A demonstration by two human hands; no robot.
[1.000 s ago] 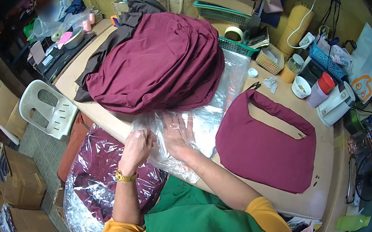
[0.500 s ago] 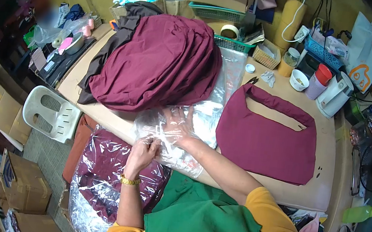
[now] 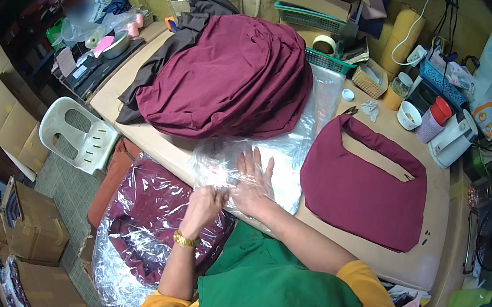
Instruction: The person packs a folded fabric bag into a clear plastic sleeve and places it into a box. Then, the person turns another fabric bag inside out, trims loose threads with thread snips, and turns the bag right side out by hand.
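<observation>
A clear plastic bag (image 3: 286, 177) lies on the table's front edge, part of it reaching beneath the maroon cloth pile. My left hand (image 3: 205, 205), with a gold watch at the wrist, is closed on the bag's near-left part. Beside it my right hand (image 3: 252, 185) rests flat on the plastic, fingers spread. A folded maroon shoulder bag (image 3: 365, 191) lies to the right, its strap looped toward the back. Behind my hands rises a big heap of maroon cloth (image 3: 224, 79), with dark cloth (image 3: 141, 99) along its left side.
Below the table edge at left sits a large clear sack of maroon items (image 3: 153, 194). A white plastic chair (image 3: 77, 134) and cardboard boxes (image 3: 35, 219) stand on the floor. Along the back right are a kettle (image 3: 453, 140), a white bowl (image 3: 409, 115) and baskets (image 3: 370, 80).
Plastic that covered my right hand's fingers now lies beneath them, and the hand is flat. My left hand keeps its hold on the bag. The whole view has shifted slightly.
</observation>
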